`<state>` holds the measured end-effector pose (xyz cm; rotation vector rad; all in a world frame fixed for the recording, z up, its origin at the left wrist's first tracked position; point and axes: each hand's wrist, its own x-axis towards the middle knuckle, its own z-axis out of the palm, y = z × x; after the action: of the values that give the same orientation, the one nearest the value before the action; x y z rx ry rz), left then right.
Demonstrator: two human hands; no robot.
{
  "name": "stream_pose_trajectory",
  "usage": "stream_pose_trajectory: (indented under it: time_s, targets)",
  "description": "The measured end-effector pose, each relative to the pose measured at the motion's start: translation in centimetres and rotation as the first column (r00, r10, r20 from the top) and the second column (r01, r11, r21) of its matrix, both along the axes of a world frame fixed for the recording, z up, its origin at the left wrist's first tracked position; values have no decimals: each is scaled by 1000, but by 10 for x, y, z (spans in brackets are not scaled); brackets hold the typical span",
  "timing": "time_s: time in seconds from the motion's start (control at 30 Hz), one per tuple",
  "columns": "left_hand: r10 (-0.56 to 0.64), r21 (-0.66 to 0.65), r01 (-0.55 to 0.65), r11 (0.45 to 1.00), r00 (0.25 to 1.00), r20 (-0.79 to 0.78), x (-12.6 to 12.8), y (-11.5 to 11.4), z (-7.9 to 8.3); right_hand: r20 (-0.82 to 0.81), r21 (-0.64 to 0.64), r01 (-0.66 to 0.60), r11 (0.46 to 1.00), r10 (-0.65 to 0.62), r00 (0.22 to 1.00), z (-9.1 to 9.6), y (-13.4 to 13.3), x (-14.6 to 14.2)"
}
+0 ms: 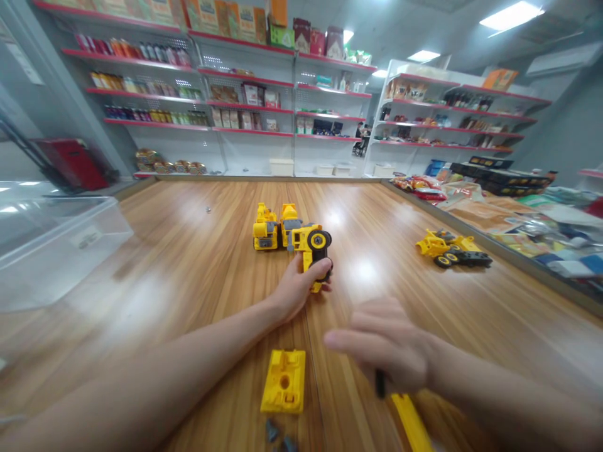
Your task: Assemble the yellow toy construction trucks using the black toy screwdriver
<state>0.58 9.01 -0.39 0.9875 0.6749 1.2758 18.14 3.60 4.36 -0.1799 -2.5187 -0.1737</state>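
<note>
My left hand [296,289] is closed round a yellow toy vehicle [305,237] with black wheels, tipped so that one wheel faces up. Just behind it stand two more yellow toy vehicles, a left one [266,231] and a partly covered one [289,216]. Closer to me, my right hand [389,342] is smeared by motion, its fingers curled. A short black end [380,382] sticks out below its palm; the rest of that thing is hidden. Left of this hand lies a flat yellow toy part [284,384] with a round hole. Small grey pieces [277,436] lie at the bottom edge.
A long yellow piece [412,424] lies below my right forearm. At the right is a partly bare yellow toy truck [452,248] with a black chassis. A clear plastic bin [61,251] stands left. Packets [424,186] lie beyond the table's right rim; stocked shelves [249,78] stand behind.
</note>
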Motion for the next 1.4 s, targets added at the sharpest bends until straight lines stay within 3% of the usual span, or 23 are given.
stream_pose_trajectory:
  time_s: [0.07, 0.17, 0.3, 0.47, 0.63, 0.77, 0.93, 1.17, 1.4]
  targets:
    - [3, -34, -1, 999, 999, 54, 0, 1, 2, 64, -64, -8, 998, 12, 998, -9, -7, -13]
    - [-11, -82, 19, 996, 995, 100, -3, 3, 5, 220, -162, 115, 980, -77, 972, -23, -16, -35]
    - [-81, -137, 115, 984, 969, 236, -9, 4, 9, 234, -260, 148, 954, -86, 969, -31, -18, -43]
    - [-92, -157, 132, 979, 966, 243, -10, 6, 7, 319, -348, 300, 889, -188, 929, -22, -5, -25]
    - [-26, -139, 50, 989, 985, 172, -7, 8, 2, 435, -292, 429, 855, -281, 855, -7, 10, -8]
    - [27, -175, 3, 985, 985, 169, -5, 8, 3, 499, -326, 451, 831, -254, 829, -5, 9, -7]
    - [6, -161, 26, 987, 981, 196, -6, 7, 6, 514, -352, 459, 816, -241, 823, -14, 6, -11]
    - [-43, -157, 79, 984, 974, 221, -10, 7, 5, 491, -346, 375, 860, -175, 853, -11, 1, -13]
    - [-48, -180, 91, 980, 973, 226, -11, 6, 6, 476, -355, 401, 845, -206, 855, -14, 2, -13]
